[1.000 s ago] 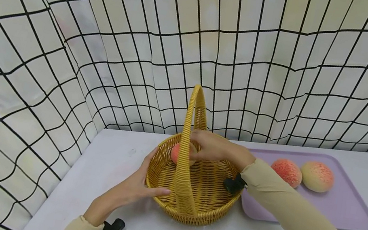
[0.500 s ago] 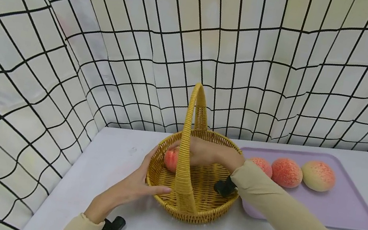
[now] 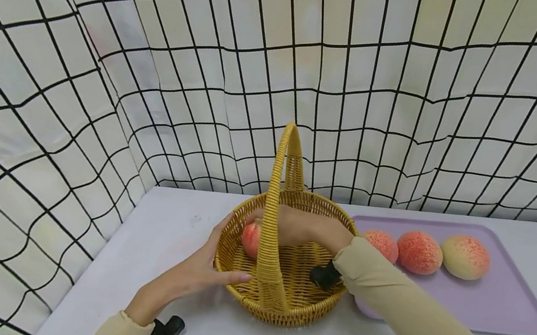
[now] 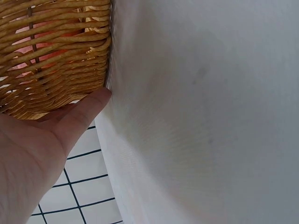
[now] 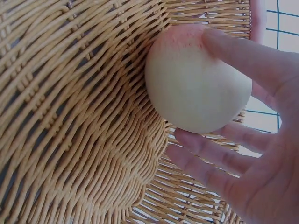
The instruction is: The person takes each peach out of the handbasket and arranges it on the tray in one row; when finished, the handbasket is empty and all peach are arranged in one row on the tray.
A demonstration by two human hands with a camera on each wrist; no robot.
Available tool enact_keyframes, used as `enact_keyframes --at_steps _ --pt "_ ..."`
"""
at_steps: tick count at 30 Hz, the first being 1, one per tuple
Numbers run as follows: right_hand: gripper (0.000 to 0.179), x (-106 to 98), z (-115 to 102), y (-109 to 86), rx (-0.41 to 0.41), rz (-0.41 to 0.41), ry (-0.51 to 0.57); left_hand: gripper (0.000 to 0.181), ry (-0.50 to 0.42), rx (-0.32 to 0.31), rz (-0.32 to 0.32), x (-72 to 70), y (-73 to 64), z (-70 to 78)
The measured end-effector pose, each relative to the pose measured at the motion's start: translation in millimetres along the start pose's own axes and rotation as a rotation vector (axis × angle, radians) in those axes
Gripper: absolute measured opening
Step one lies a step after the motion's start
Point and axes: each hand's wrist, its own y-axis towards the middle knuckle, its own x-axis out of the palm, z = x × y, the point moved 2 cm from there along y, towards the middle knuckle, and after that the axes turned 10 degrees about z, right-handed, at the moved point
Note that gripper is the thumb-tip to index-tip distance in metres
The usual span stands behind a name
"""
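A round wicker basket (image 3: 293,318) with a tall handle (image 3: 273,192) stands on the white table. My left hand (image 3: 199,269) holds its left side, thumb across the rim; in the left wrist view, straight fingers (image 4: 77,116) lie low along the outer wall. Inside the basket, my right hand (image 3: 287,226) has thumb and fingers around a pink-and-cream peach (image 3: 250,239), partly hidden behind the handle. The right wrist view shows the peach (image 5: 198,79) against the wicker, with the thumb on top and fingertips beneath.
A lilac tray (image 3: 485,313) lies right of the basket. Three more peaches sit on it in a row: one partly behind the right sleeve (image 3: 381,244), a red one (image 3: 419,252) and a paler one (image 3: 465,257). Netted white curtain (image 3: 347,85) rises behind the table.
My right hand has shifted left and a little downward in the basket with the peach, uncovering a third peach on the tray. The left hand keeps its place.
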Motion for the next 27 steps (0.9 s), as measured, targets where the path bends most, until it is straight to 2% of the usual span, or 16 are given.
enact_keyframes --at_steps 5,8,12,14,21,27 --pt "0.050 -2 0 -5.6 -0.001 -0.023 0.046 0.126 0.024 0.004 0.006 -1.1 0.0 -1.3" --pt "0.044 -3 1 -10.3 0.023 -0.052 0.089 0.127 0.050 -0.003 0.015 -2.4 -0.7 -2.2" --pt "0.027 -4 0 -15.5 0.060 -0.097 0.118 0.127 0.061 -0.014 0.019 -3.5 -0.7 -3.2" --pt "0.029 -4 -2 -16.1 0.057 -0.109 0.096 0.127 0.056 -0.019 0.019 -3.5 -0.6 -3.1" --pt "0.032 1 -8 -8.8 -0.057 -0.097 0.015 0.127 0.043 -0.013 0.015 -1.7 0.7 -1.9" --pt "0.032 -2 -10 -11.2 -0.025 -0.120 -0.012 0.125 0.019 -0.010 0.007 0.9 0.6 0.5"
